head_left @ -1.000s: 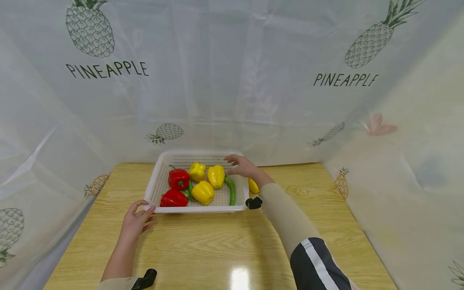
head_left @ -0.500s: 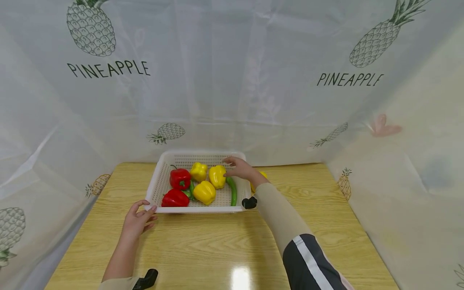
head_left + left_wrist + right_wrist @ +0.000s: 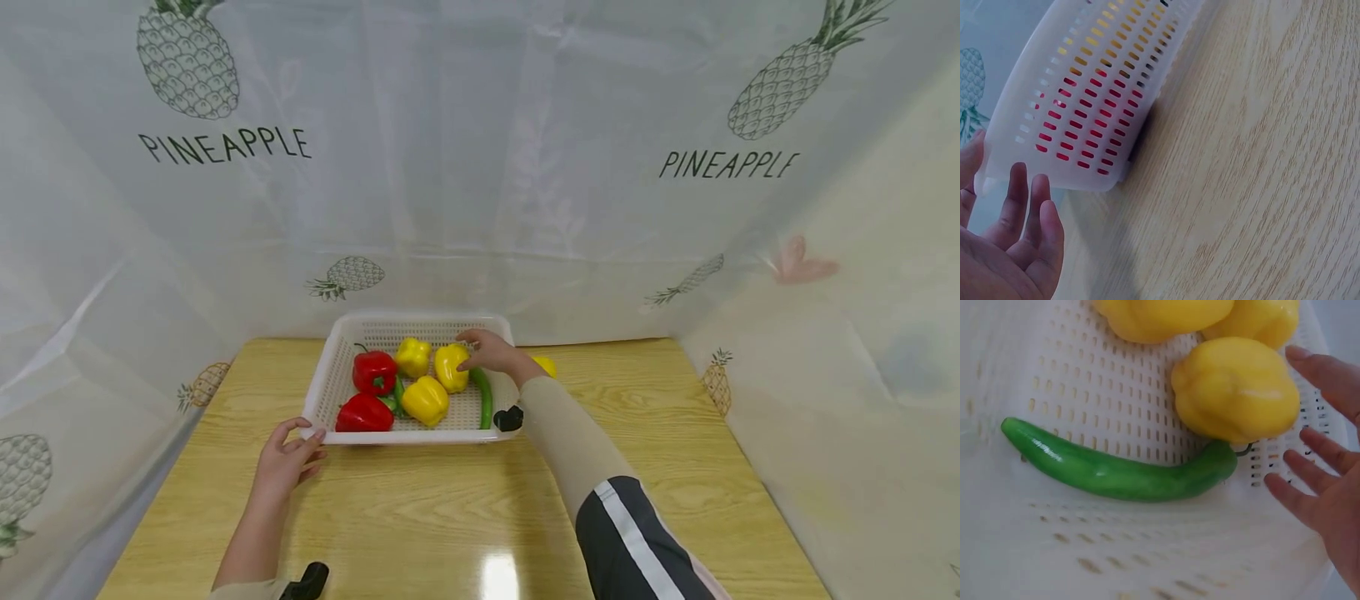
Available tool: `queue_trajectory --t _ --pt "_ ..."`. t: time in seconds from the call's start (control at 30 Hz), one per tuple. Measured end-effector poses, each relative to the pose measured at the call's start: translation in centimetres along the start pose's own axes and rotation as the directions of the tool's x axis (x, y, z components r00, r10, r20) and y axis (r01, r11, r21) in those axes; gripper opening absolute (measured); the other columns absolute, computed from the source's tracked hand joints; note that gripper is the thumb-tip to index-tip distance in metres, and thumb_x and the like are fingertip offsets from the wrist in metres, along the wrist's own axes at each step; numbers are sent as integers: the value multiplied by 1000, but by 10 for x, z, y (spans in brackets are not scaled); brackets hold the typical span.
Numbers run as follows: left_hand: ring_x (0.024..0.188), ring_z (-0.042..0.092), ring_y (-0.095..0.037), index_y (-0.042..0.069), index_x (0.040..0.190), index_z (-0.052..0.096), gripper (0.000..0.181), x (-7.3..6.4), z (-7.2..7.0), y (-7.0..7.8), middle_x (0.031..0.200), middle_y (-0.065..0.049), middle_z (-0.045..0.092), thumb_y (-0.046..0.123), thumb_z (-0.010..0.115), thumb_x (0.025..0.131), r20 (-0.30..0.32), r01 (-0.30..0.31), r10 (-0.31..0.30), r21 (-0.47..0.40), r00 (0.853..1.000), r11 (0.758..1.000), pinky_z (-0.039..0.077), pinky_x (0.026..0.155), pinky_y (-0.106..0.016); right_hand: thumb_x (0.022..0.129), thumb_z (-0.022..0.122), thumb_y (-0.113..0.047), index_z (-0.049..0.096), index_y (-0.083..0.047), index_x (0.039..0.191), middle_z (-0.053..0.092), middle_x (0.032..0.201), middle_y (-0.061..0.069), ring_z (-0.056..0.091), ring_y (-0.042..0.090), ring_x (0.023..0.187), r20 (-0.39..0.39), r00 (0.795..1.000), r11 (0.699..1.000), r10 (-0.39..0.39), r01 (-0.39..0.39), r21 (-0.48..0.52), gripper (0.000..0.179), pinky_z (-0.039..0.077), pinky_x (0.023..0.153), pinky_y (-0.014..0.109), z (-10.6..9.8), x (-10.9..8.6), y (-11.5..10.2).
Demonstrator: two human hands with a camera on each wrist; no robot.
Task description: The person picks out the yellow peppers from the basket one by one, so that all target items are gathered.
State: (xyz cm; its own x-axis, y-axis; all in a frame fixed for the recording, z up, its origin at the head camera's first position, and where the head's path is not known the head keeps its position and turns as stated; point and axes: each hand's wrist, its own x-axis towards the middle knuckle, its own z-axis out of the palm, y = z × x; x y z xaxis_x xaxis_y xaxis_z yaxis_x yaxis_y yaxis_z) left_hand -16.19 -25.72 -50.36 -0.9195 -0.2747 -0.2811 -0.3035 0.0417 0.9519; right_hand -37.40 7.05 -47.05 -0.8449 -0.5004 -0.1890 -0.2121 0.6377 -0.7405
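A white perforated plastic basket (image 3: 412, 437) sits on the wooden table, holding red bell peppers (image 3: 364, 413), yellow bell peppers (image 3: 425, 401) and a long green pepper (image 3: 1129, 478). My left hand (image 3: 283, 463) pinches the basket's near left corner between thumb and index finger; in the left wrist view the other fingers (image 3: 1050, 234) stand off the wall, half bent. Over the basket's right side, my right hand (image 3: 491, 351) is spread with its thumb and fingertips right at a yellow bell pepper (image 3: 1235, 390). Nothing is gripped in it.
Past the basket's right side, a yellow object (image 3: 545, 365) lies on the table (image 3: 420, 517), partly hidden by my right forearm. A pineapple-printed sheet (image 3: 480, 167) hangs behind the table and along both sides.
My right hand has moved left and slightly down, closer to the rightmost yellow bell pepper. The left hand keeps its place at the basket corner. More of the yellow object beyond the forearm shows.
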Motion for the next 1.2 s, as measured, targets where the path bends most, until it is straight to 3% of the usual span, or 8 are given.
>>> queue_trajectory --t 0.67,1.03,1.2 --pt "76 68 -12 14 122 42 39 -4 -1 0 79 4 68 27 67 95 -17 8 -8 -4 1000 1000 57 67 -28 82 80 -15 49 -8 138 46 143 12 43 28 130 17 1000 997 -10 11 -77 64 35 108 40 12 15 4" --pt "78 68 -13 14 124 42 41 1 2 2 80 2 68 28 67 95 -21 10 -10 5 1000 1000 57 69 -28 80 82 -15 49 -10 140 46 144 10 45 27 128 -38 999 999 38 -39 -19 69 37 107 41 18 19 9" --pt "74 67 -12 13 122 43 38 -2 0 -1 77 2 67 25 67 95 -23 4 -4 -13 1000 1000 57 66 -27 80 82 -13 48 -12 141 43 146 10 44 28 128 -28 998 999 53 -52 12 70 37 107 42 23 18 8"
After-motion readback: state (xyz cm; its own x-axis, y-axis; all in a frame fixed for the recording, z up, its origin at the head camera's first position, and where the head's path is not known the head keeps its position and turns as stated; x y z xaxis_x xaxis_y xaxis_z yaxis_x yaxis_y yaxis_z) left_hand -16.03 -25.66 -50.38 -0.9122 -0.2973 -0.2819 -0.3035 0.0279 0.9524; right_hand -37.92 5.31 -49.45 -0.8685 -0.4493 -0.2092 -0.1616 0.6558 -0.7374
